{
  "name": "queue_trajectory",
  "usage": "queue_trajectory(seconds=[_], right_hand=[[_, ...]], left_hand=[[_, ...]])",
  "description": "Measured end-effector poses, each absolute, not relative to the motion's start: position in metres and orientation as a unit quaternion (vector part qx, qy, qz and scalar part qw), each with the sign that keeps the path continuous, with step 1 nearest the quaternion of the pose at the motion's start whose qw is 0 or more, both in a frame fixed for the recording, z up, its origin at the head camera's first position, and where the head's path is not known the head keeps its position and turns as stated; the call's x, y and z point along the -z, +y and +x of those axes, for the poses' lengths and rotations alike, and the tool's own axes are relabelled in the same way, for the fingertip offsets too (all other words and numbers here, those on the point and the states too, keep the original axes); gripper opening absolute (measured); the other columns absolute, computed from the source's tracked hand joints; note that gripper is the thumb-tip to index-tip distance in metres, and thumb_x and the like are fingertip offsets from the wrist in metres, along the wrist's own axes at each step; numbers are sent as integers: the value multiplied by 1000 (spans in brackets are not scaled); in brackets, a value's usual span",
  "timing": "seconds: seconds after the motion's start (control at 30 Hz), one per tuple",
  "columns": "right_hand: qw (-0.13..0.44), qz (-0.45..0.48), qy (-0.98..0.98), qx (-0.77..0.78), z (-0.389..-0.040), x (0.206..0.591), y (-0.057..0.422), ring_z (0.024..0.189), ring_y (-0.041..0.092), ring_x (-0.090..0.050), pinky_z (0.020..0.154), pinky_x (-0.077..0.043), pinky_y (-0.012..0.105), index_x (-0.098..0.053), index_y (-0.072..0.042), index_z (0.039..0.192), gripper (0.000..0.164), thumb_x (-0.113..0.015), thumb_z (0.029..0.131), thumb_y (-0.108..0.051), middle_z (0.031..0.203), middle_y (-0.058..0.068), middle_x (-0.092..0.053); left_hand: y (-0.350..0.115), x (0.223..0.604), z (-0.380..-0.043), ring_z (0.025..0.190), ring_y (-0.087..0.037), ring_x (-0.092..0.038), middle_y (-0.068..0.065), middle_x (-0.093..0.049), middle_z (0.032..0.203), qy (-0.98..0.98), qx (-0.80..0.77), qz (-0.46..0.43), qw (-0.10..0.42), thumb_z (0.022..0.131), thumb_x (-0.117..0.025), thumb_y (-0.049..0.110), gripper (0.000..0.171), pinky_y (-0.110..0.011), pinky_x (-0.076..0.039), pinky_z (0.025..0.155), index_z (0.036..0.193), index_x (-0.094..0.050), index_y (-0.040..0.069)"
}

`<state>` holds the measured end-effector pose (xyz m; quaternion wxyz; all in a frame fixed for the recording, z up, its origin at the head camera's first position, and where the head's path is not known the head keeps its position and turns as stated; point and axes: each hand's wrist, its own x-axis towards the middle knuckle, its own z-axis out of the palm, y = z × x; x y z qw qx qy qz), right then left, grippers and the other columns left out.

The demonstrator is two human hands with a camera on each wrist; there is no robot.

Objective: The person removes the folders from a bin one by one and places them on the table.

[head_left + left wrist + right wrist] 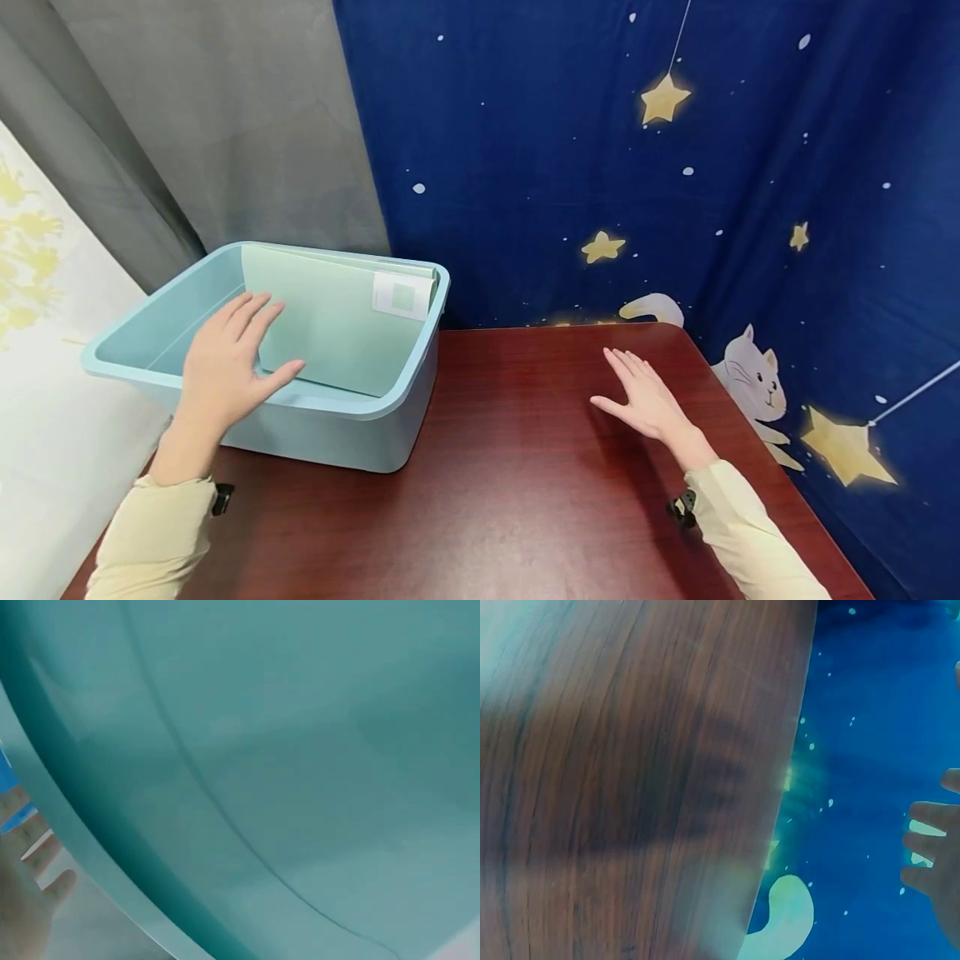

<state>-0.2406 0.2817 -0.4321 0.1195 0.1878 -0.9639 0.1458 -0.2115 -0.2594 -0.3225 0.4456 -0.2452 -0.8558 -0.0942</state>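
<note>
A light blue plastic tub (322,442) stands at the left of the table. Inside it, pale green folded sheets (322,325) with a white label (402,296) lean against the back wall. My left hand (225,358) is held over the tub's front rim with its fingers extended and nothing in them. In the left wrist view that hand (26,892) shows beside the tub's rim (90,847). At the right, my right hand (645,396) hovers above the table, fingers straight and thumb apart, holding nothing; its fingers (928,844) show at the right wrist view's edge.
The dark red wooden table (510,467) has its back and right edges against a blue curtain (540,167) printed with stars and a cat (753,379). A grey curtain (247,125) hangs behind the tub. White fabric with yellow prints (45,400) is at the far left.
</note>
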Motion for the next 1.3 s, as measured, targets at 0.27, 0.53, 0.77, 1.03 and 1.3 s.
queue_trajectory(seconds=[0.27, 0.53, 0.77, 1.03, 1.3], right_hand=[[139, 208, -955, -161, -243, 429, 274, 130, 36, -29, 104, -23, 50, -35, -4, 139, 82, -63, 76, -50, 140, 16, -38], [148, 209, -946, -196, -243, 424, 264, 129, 33, -31, 102, -26, 50, -35, -5, 139, 85, -64, 74, -53, 139, 16, -39], [141, 202, -942, -228, -243, 418, 258, 128, 31, -33, 102, -27, 49, -35, -5, 139, 86, -67, 73, -50, 139, 15, -39], [166, 222, -933, -229, -242, 422, 255, 124, 30, -37, 100, -31, 48, -40, -6, 136, 82, -70, 71, -48, 135, 13, -44], [166, 226, -931, -233, -241, 429, 251, 123, 30, -38, 100, -31, 47, -42, -6, 134, 80, -71, 71, -46, 134, 12, -46]], left_hand=[[-294, 340, -205, 108, -42, -47, -24, -57, 111, -857, 130, -238, 438, 78, -40, 69, 82, -41, -30, 103, 111, -59, -4], [-321, 350, -202, 104, -43, -48, -23, -57, 109, -866, 138, -211, 432, 77, -41, 70, 82, -46, -33, 95, 110, -60, -3], [-336, 355, -200, 102, -45, -45, -24, -57, 107, -877, 139, -185, 421, 75, -45, 69, 81, -48, -31, 95, 107, -59, -5], [-356, 357, -198, 108, -45, -39, -27, -51, 114, -912, 129, -138, 363, 77, -58, 46, 64, -44, -22, 104, 115, -53, -5], [-370, 360, -200, 113, -46, -34, -29, -47, 118, -932, 119, -107, 324, 82, -56, 41, 60, -51, -20, 101, 121, -49, -4]])
